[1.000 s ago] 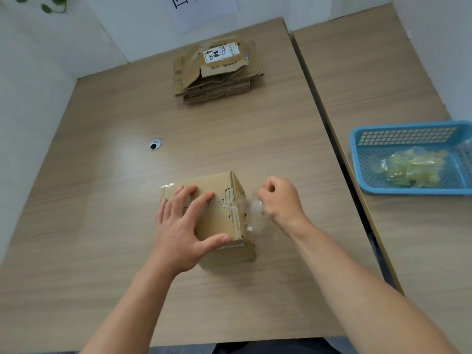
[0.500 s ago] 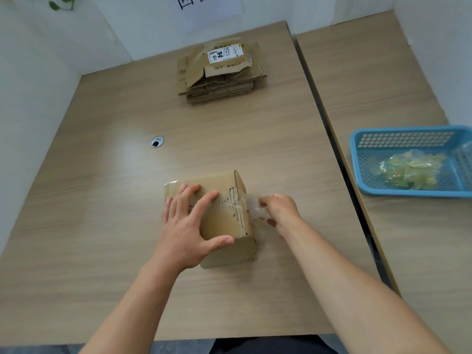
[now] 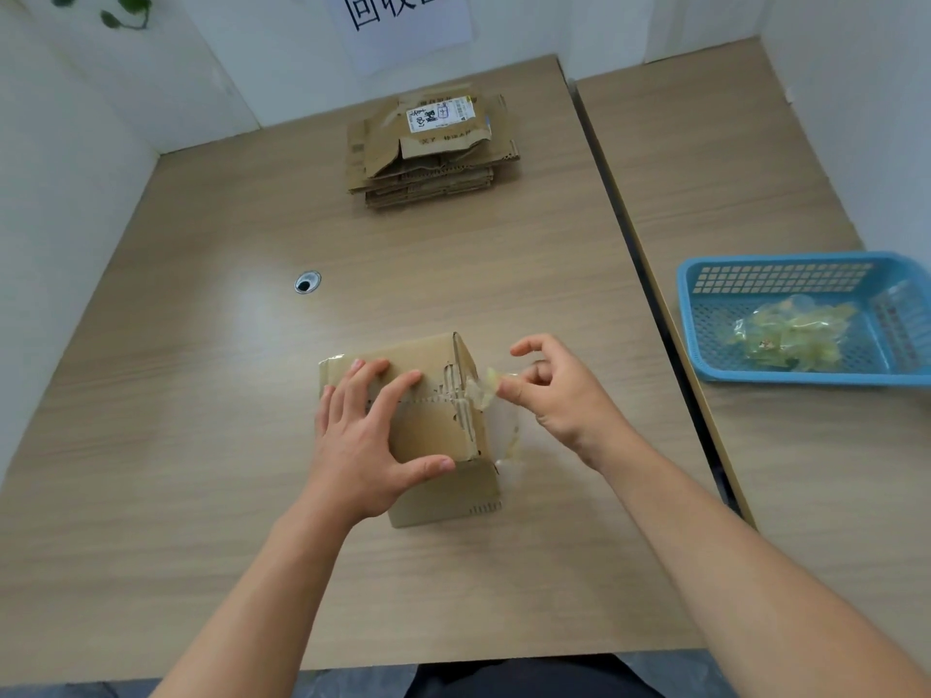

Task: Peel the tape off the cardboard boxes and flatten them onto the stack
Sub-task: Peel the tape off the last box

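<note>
Tape peel at the box's right end: pull low, hold firm.

My left hand lies flat & spread on top of the cardboard box, thumb hooked over the near edge, pinning it to the bench just in front of me. My right hand pinches the loose end of the clear tape just beside the box's right end. Tape is see-through, so I can't tell exactly where it's stuck; prob. down that end wall. I'd pull slow, back along the strip & close to the cardboard, not straight out, so it lifts in one piece w/o tearing the ragged flap edge. Press harder w/ the left so the box doesn't skid. Strip then goes in the blue basket at right; the stack of flattened boxes sits at the far side.
</note>
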